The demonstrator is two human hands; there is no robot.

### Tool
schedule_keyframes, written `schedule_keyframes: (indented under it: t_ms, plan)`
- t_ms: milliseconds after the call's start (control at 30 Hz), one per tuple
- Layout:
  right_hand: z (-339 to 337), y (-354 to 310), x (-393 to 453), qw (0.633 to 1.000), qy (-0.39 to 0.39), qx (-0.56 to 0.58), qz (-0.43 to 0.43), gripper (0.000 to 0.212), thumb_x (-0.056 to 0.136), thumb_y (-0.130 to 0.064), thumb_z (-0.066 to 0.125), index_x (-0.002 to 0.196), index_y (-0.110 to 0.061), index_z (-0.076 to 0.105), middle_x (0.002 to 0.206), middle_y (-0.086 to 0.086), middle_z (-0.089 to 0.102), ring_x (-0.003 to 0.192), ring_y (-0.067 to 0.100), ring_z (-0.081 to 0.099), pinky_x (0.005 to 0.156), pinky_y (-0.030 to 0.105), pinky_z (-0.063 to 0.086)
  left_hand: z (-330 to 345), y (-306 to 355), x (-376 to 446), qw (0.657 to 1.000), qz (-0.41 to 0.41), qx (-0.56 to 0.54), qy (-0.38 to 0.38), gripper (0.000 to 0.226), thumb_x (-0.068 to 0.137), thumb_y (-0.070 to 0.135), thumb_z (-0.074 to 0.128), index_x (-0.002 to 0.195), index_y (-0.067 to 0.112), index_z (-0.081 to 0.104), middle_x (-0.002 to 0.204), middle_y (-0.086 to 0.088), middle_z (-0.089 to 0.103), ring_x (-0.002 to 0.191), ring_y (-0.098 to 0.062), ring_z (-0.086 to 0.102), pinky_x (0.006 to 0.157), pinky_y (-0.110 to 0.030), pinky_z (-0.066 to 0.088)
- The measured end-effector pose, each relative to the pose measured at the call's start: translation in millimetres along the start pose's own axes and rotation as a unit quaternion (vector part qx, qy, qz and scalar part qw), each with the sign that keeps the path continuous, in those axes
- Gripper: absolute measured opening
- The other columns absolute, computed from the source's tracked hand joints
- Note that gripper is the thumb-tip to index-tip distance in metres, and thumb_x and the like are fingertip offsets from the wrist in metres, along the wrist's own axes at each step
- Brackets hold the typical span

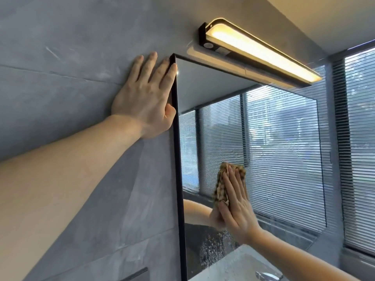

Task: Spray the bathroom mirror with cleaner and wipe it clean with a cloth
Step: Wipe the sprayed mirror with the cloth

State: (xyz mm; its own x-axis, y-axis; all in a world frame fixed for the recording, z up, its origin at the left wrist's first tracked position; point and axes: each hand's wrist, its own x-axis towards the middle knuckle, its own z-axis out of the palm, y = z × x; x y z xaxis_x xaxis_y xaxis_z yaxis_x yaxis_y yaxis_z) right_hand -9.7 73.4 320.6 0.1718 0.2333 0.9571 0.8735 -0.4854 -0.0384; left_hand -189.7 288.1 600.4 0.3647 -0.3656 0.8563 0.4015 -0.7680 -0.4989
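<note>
The wiping step is judged to be in hand: spray has already been laid on the mirror (253, 138), as beads and a misty film are seen on the glass above and below the cloth (227, 179). The cloth — a folded, tan, mottled piece — is pressed flat against the glass in the lower left part of the mirror, near its left edge and well below its top edge. It is held there by the right hand (235, 207), whose fingers are laid out straight and together over it; nothing is gripped, only pressed.

The left hand (146, 96) is spread flat on the grey tiled wall (60, 67), its fingers straight, its forefinger and thumb lying against the black frame (176, 138) at the mirror's top left corner — a brace, it would seem.

No spray bottle is in view. A lit lamp (259, 51) is fixed above the top edge, and a tap (267, 276) is glimpsed at the bottom.

For the next move, steady flat pressure would be called for, with the cloth drawn through the droplets below and the film above, right out to the edges.
</note>
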Motion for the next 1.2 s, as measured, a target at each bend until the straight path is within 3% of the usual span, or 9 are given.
schedule_keyframes:
  t_ms: [167, 333, 467, 600, 733, 800, 867, 1067, 1200]
  plan:
    - [-18, 64, 65, 0.984, 0.095, 0.011, 0.148, 0.069, 0.106, -0.039, 0.030, 0.169, -0.014, 0.015, 0.179, 0.000, 0.009, 0.165, 0.014, 0.001, 0.134, 0.040, -0.001, 2, -1, 0, 1.000, 0.000, 0.000, 0.010, 0.090, 0.086, 0.045, 0.019, 0.167, 0.007, 0.011, 0.174, -0.017, 0.019, 0.162, -0.040, 0.011, 0.131, -0.056, 0.008]
    - [-42, 121, 106, 0.919, 0.119, 0.078, 0.369, 0.080, 0.098, -0.053, 0.025, 0.170, -0.021, 0.011, 0.179, -0.001, 0.005, 0.165, 0.014, -0.002, 0.133, 0.039, -0.008, 3, 0, 0, 1.000, 0.000, 0.002, 0.019, 0.090, 0.086, 0.045, 0.019, 0.167, 0.007, 0.012, 0.174, -0.017, 0.021, 0.161, -0.041, 0.014, 0.131, -0.056, 0.008]
    - [-41, 112, 115, 0.891, 0.128, 0.076, 0.429, 0.081, 0.098, -0.052, 0.026, 0.170, -0.020, 0.010, 0.179, -0.001, 0.003, 0.165, 0.016, -0.002, 0.132, 0.041, -0.009, 3, 0, 1, 1.000, -0.001, 0.003, 0.024, 0.091, 0.084, 0.046, 0.019, 0.166, 0.006, 0.014, 0.172, -0.018, 0.024, 0.160, -0.042, 0.016, 0.131, -0.057, 0.010]
    - [-29, 54, 110, 0.930, 0.121, 0.091, 0.336, 0.081, 0.096, -0.048, 0.029, 0.171, -0.025, 0.007, 0.179, -0.008, -0.001, 0.164, 0.011, -0.009, 0.133, 0.039, -0.009, 4, -1, 1, 1.000, -0.001, 0.000, 0.028, 0.091, 0.085, 0.047, 0.023, 0.166, 0.006, 0.016, 0.171, -0.019, 0.026, 0.159, -0.043, 0.018, 0.131, -0.058, 0.011]
    - [-17, -37, 85, 0.995, 0.031, 0.030, 0.090, 0.077, 0.103, -0.041, 0.031, 0.170, -0.017, 0.004, 0.179, -0.002, -0.008, 0.165, 0.018, -0.012, 0.134, 0.047, -0.008, 1, 0, -1, 1.000, -0.003, -0.014, 0.022, 0.090, 0.085, 0.046, 0.024, 0.165, 0.006, 0.016, 0.172, -0.019, 0.026, 0.160, -0.043, 0.017, 0.131, -0.057, 0.010]
    - [-13, -79, 72, 0.999, -0.036, 0.015, -0.031, 0.076, 0.105, -0.035, 0.036, 0.170, -0.011, 0.004, 0.179, 0.005, -0.008, 0.165, 0.028, -0.010, 0.133, 0.056, -0.005, 1, 0, -2, 1.000, -0.003, -0.017, 0.017, 0.091, 0.085, 0.046, 0.024, 0.166, 0.006, 0.016, 0.172, -0.019, 0.024, 0.160, -0.043, 0.016, 0.131, -0.057, 0.009]
    - [-8, -103, 62, 0.992, -0.072, 0.001, -0.099, 0.075, 0.107, -0.035, 0.039, 0.169, -0.008, 0.006, 0.179, 0.009, -0.005, 0.165, 0.033, -0.007, 0.131, 0.063, 0.001, 0, -1, -2, 1.000, -0.002, -0.017, 0.014, 0.091, 0.084, 0.046, 0.022, 0.166, 0.006, 0.015, 0.173, -0.019, 0.022, 0.161, -0.042, 0.014, 0.132, -0.056, 0.007]
    - [-7, -86, 60, 0.988, -0.058, 0.012, -0.140, 0.071, 0.106, -0.037, 0.037, 0.169, -0.012, 0.015, 0.179, 0.005, 0.007, 0.166, 0.030, 0.001, 0.131, 0.065, 0.005, 1, -1, -2, 1.000, 0.000, -0.010, 0.011, 0.092, 0.084, 0.047, 0.021, 0.167, 0.007, 0.013, 0.174, -0.018, 0.019, 0.161, -0.041, 0.012, 0.132, -0.055, 0.006]
    - [-8, -25, 58, 0.997, 0.005, 0.004, -0.074, 0.069, 0.109, -0.041, 0.031, 0.169, -0.013, 0.013, 0.179, 0.007, 0.008, 0.166, 0.031, 0.004, 0.132, 0.063, 0.007, 2, 0, -1, 1.000, 0.001, -0.006, 0.016, 0.091, 0.085, 0.046, 0.023, 0.167, 0.007, 0.013, 0.174, -0.018, 0.020, 0.161, -0.041, 0.013, 0.131, -0.056, 0.007]
